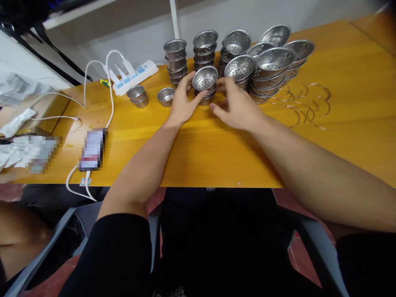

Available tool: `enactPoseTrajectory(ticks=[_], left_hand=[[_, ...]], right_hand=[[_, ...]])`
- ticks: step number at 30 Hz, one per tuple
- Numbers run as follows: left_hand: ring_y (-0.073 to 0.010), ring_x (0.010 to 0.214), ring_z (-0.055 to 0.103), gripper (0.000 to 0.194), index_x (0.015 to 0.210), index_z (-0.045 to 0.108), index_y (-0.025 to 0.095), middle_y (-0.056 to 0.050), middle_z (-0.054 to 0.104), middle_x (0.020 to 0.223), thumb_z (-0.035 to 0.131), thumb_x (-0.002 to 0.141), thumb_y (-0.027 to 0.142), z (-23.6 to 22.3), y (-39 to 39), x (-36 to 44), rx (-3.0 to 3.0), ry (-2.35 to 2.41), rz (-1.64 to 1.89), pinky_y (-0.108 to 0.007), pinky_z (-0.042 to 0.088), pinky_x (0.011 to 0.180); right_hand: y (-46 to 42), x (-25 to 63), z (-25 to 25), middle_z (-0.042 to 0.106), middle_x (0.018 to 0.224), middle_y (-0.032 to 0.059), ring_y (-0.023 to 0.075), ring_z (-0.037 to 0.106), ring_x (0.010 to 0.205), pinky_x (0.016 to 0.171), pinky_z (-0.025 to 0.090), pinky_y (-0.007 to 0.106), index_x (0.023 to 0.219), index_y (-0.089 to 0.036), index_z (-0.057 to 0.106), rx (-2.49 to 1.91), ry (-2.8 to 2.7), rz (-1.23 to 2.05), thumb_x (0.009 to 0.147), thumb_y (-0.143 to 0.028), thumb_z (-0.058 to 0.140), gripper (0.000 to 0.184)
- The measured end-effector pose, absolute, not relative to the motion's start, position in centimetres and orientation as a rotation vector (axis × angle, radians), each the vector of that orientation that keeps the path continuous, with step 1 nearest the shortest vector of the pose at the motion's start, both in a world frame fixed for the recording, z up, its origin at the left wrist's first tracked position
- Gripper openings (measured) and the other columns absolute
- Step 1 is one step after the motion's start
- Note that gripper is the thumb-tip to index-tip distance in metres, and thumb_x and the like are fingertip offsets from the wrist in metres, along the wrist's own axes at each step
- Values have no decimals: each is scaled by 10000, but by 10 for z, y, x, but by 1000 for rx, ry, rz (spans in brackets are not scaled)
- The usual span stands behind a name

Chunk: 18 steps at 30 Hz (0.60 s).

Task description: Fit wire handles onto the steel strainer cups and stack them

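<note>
A short stack of perforated metal cups [205, 78] stands upright on the table between my hands. My left hand [184, 103] is closed round its left side, thumb across the front and fingers at the rim. On the other side, my right hand [238, 103] has its fingers curved by the rim and its thumb held apart; whether it touches the stack I cannot tell. A single small perforated cup [166, 96] sits just left of my left hand. Behind my hands rise taller stacks of such cups [175, 51], and wider perforated bowls [274, 66] stand to the right.
Thin curved metal strips [305, 105] lie right of the bowls. Further left are two stacked cups [137, 97], a white power strip [136, 78] with cables and a charging phone [93, 149]. Plastic bags [18, 150] lie at far left, near another person's bare limb [21, 235].
</note>
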<state>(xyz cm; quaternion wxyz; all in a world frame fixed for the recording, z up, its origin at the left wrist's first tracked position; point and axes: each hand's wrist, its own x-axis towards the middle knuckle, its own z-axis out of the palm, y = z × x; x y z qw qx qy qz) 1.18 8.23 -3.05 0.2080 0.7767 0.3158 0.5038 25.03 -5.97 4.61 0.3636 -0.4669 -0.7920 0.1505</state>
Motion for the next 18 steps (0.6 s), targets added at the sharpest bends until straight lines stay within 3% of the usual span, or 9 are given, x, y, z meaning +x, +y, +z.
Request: enactPoseTrajectory(ticks=[4, 9, 14, 18], left_hand=[[-368, 1410, 692, 938, 1693, 461, 428, -143, 611, 1581, 810, 931, 849, -27, 74, 12, 2107, 971, 1396, -632, 635, 1219], [-257, 1055, 784, 949, 1648, 418, 429, -97, 656, 1357, 865, 908, 821, -32, 76, 15, 1958, 973, 1454, -575, 719, 1071], [-268, 1214, 783, 757, 1607, 356, 370, -131, 635, 1426, 715, 1060, 750, -44, 83, 19, 2026, 872, 1343, -589, 700, 1101], [-294, 1282, 724, 760, 1516, 442, 337, -132, 639, 1473, 618, 1018, 885, -26, 71, 17, 2077, 970, 1284, -604, 667, 1091]], right_hand=[[-60, 249, 49, 722, 1443, 152, 476, 702, 1338, 1193, 587, 711, 1600, -314, 606, -1185, -2064, 381, 1080, -619, 706, 611], [-61, 245, 46, 719, 1501, 154, 451, 714, 1335, 1226, 574, 685, 1560, -277, 690, -1079, -2163, 448, 1053, -534, 704, 568], [-55, 246, 36, 639, 1659, 149, 473, 628, 1495, 1320, 483, 720, 1698, -250, 615, -1086, -2188, 398, 1010, -518, 731, 747], [-48, 250, 28, 601, 1702, 151, 469, 582, 1560, 1352, 458, 708, 1737, -246, 582, -1097, -2183, 379, 1010, -577, 744, 815]])
